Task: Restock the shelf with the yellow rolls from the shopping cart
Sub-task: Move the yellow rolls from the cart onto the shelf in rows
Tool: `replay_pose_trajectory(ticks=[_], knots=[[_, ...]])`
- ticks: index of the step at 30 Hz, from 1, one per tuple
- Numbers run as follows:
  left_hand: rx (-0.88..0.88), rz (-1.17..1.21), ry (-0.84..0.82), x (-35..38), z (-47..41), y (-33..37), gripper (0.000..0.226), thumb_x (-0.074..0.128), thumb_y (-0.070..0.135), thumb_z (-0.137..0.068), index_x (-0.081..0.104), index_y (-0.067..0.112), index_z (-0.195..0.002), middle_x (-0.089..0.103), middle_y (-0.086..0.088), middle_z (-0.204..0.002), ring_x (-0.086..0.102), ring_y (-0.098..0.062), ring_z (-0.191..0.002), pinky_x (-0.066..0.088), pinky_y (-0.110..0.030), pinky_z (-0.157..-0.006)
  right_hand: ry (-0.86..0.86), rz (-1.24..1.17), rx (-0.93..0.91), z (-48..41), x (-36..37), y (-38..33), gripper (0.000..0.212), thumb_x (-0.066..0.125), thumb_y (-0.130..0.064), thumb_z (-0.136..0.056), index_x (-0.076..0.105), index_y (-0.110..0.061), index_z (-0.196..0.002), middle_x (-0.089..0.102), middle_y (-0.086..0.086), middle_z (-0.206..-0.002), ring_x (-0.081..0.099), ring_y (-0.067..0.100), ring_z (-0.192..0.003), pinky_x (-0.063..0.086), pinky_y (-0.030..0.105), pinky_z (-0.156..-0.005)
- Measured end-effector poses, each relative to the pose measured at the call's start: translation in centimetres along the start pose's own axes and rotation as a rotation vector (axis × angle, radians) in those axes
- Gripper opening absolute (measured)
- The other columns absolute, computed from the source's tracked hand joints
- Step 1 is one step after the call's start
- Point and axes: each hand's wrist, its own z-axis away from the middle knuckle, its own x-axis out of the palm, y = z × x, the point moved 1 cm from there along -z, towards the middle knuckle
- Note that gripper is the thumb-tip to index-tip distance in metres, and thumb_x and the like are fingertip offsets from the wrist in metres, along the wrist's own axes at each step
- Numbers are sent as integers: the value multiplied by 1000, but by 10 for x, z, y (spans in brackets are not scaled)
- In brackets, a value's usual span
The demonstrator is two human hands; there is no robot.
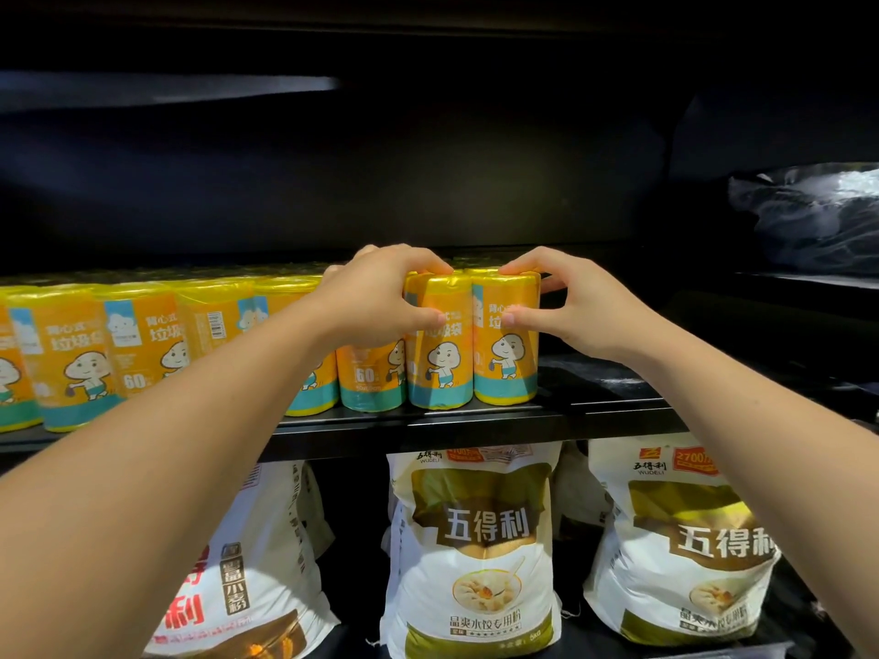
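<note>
The left hand point(380, 297) pinched one yellow plastic-wrapped roll point(440, 354). The right hand point(575, 309), at three o'clock, pinched the touching neighbouring roll point(506, 363), probably squaring both upright along the black metal shelf point(475, 423).

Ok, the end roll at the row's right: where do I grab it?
Probably wrap the right hand round the upper half of the end roll from its open right side; it stands upright, and the neighbouring roll blocks its left.

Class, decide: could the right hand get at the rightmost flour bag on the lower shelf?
Probably yes: the flour bag stands at the open shelf front, just under that forearm, though the right hand grips a yellow roll.
</note>
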Motion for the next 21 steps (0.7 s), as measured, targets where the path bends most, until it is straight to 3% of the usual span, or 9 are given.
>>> replay_pose_trajectory(ticks=[11,21], knots=[[8,-76,-1,-2,1,3,56,66,43,-87,43,43,-138,49,8,-139,39,-18,-131,41,-51,-104,-22,-15,2,-1,-1,-1,45,73,-32,-87,53,-32,-127,56,-13,-125,51,7,-113,42,12,-71],[13,-119,-9,-4,2,4,60,67,48,-87,43,37,-141,50,7,-142,49,-17,-126,50,-45,-98,-76,32,12,-6,-6,-6,49,73,-28,-86,51,-29,-130,55,-13,-120,56,8,-107,46,11,-65]])
